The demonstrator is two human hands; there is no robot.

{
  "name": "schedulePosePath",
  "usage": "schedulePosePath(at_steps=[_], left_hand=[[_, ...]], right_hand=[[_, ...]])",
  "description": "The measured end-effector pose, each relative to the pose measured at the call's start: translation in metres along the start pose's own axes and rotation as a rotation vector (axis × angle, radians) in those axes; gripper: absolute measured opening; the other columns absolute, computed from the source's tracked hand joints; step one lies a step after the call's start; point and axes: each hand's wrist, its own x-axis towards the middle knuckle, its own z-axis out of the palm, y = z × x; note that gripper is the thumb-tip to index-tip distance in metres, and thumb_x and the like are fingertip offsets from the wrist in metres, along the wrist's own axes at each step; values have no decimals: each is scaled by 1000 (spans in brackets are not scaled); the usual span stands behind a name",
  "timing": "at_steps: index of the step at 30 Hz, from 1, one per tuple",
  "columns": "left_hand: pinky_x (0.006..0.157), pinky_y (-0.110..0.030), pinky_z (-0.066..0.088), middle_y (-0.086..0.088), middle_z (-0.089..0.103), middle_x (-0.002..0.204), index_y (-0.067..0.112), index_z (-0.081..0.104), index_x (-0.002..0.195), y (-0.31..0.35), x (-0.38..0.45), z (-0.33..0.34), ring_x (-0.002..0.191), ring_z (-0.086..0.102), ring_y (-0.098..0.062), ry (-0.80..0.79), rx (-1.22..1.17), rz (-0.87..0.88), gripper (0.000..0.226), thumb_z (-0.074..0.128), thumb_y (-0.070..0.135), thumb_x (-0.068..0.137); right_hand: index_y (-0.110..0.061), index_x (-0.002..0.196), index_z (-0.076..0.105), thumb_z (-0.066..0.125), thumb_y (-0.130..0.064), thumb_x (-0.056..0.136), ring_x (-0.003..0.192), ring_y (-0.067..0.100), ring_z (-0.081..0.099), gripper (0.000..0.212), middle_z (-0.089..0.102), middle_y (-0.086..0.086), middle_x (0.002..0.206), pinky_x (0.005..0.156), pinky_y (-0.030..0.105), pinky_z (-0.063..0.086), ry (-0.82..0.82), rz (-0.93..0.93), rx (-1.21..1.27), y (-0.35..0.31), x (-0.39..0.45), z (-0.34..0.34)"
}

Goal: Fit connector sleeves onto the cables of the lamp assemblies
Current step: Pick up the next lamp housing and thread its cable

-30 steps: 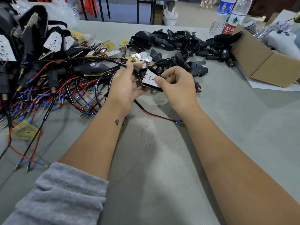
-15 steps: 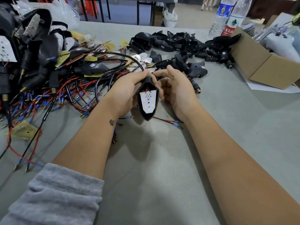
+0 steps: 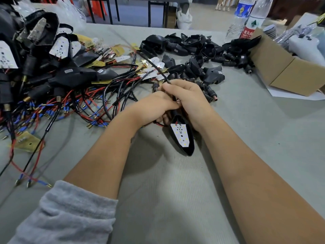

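At centre frame, above the bench (image 3: 263, 138), we see both hands, left hand (image 3: 154, 108) and right hand (image 3: 190, 101), curled tight round the lamp assembly (image 3: 182, 138) and its cable (image 3: 158, 67).

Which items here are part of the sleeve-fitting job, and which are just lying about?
In use: lamp assembly with its black cable, gripped by left hand and right hand; wired lamps pile; empty black housings.

Lying about: two water bottles; cardboard box; paper sheet.
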Motion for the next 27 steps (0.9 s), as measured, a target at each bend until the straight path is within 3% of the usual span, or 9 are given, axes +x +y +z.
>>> schedulePosePath(at_steps=[4,8,11,15,18,21,27], left_hand=[[45,-17,39,-5,58,59,1,62,72,0,-2,-1,47,51,-10,39,-93,31,31,53,18,97],[47,-22,48,-9,62,64,2,62,75,-3,6,-5,53,54,-16,279,-395,-6,24,52,10,95],[64,-27,57,-13,70,82,4,62,86,-10,12,-16,70,67,-19,430,-777,12,15,52,9,95],[76,-30,57,-8,72,103,10,55,111,-19,15,-29,88,69,-19,416,-1064,108,27,35,27,105],[66,-29,56,-2,72,80,20,53,107,-21,15,-32,74,70,-16,497,-1125,119,34,24,38,107],[57,-24,51,3,59,59,23,58,109,-22,15,-32,57,62,-13,582,-1115,76,32,29,36,107],[53,-21,49,3,54,53,18,60,95,-20,16,-33,49,55,-11,597,-1168,61,39,28,35,107]], right_hand=[[-1,78,64,54,-10,97,56,19,55,24,57,5,62,54,26,48,55,-14,58,1,2,-1],[-5,80,67,57,-17,97,39,7,36,23,46,-4,47,40,17,29,114,-9,-44,4,3,-6],[-9,70,67,60,-17,94,35,3,27,27,39,-11,39,37,16,22,107,8,-202,4,2,-8],[-7,62,65,64,-17,90,35,8,21,29,28,-5,39,37,18,19,14,41,-367,2,-1,-5],[-7,61,65,64,-17,89,35,9,21,29,26,-6,39,38,18,19,-30,43,-436,0,-3,-4],[-8,61,67,65,-18,88,40,14,21,29,27,2,45,42,23,16,-90,45,-470,-3,-4,-3],[-9,58,68,67,-16,86,44,10,26,29,29,3,48,43,18,24,-176,53,-508,-5,-7,-4]])
